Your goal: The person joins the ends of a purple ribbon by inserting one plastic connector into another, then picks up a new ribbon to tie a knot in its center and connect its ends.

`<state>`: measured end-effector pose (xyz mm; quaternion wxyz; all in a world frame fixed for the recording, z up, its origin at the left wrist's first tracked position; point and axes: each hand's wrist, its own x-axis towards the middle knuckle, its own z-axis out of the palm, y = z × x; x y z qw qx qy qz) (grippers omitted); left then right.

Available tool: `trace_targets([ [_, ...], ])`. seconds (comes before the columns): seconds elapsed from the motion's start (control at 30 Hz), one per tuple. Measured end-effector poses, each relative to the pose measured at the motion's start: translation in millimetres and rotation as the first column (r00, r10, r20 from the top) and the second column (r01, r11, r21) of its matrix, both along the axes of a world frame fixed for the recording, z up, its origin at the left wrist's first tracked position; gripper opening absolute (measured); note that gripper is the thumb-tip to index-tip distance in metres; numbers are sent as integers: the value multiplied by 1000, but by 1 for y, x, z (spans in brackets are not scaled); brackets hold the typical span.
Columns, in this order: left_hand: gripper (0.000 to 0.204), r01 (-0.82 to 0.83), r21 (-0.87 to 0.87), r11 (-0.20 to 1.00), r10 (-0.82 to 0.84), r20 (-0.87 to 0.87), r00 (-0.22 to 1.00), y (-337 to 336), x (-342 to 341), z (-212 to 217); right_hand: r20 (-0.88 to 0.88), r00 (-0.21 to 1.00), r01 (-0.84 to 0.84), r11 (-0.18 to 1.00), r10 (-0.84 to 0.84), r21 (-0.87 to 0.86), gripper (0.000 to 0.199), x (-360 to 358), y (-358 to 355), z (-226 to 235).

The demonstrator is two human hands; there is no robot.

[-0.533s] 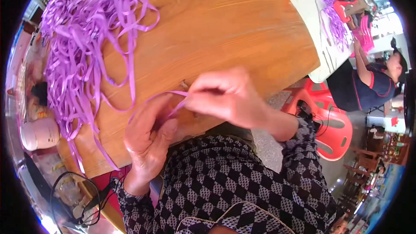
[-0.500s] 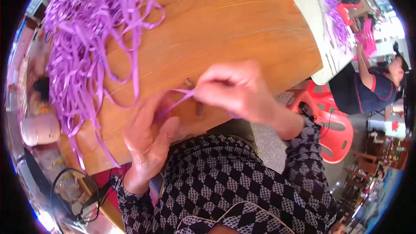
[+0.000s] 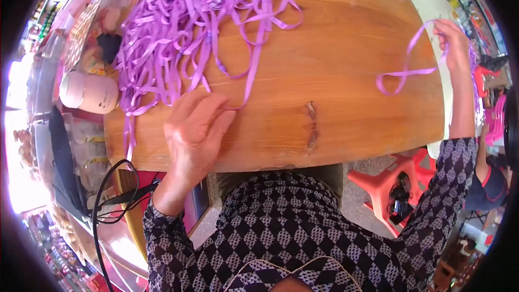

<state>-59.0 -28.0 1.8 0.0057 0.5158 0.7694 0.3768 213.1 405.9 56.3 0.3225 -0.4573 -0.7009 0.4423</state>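
A large heap of purple ribbons [image 3: 178, 32] lies across the back left of the wooden table [image 3: 346, 38]. At the heap's near edge is my left hand [image 3: 194, 127], its fingers loosely bent and the thumb apart from them. One ribbon strand passes by its fingertips, and I see nothing gripped there. Out at the table's right edge my right hand [image 3: 454, 43] is raised, its fingers closed on a single purple ribbon [image 3: 413, 70]. That ribbon hangs in a loop, its lower part twisted over the wood.
A pinkish-white jar [image 3: 89, 93] stands left of the heap. A black cable [image 3: 97, 211] loops beside the table's left corner. Red plastic stools [image 3: 386, 186] stand at the right, one with a dark object on it. A co-worker [image 3: 486, 184] is at the far right.
My hands were close together with a ribbon between them. My right hand has swung far right with the ribbon, while my left has moved to the heap's edge. The view has shifted.
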Motion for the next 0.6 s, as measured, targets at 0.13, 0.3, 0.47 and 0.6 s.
trace_targets([
  [0.13, 20, -45, 5, 999, 44, -302, 952, 19, -18, 6, -28, 998, -53, 997, 55, 56, 17, -8, -31, -13],
  [0.3, 25, 43, -146, 988, -119, -568, 815, 44, -44, -5, 138, 924, -354, 934, 356, -41, 9, -65, -141, -20],
  [0.47, 18, 29, -131, 991, -101, -577, 811, 51, -48, -3, 303, 912, -339, 923, 276, 181, 21, -91, -124, -10],
  [0.6, 15, 173, -5, 985, -165, -335, 928, 58, -40, 12, 549, 824, -398, 546, -141, 738, 36, -106, -95, -15],
])
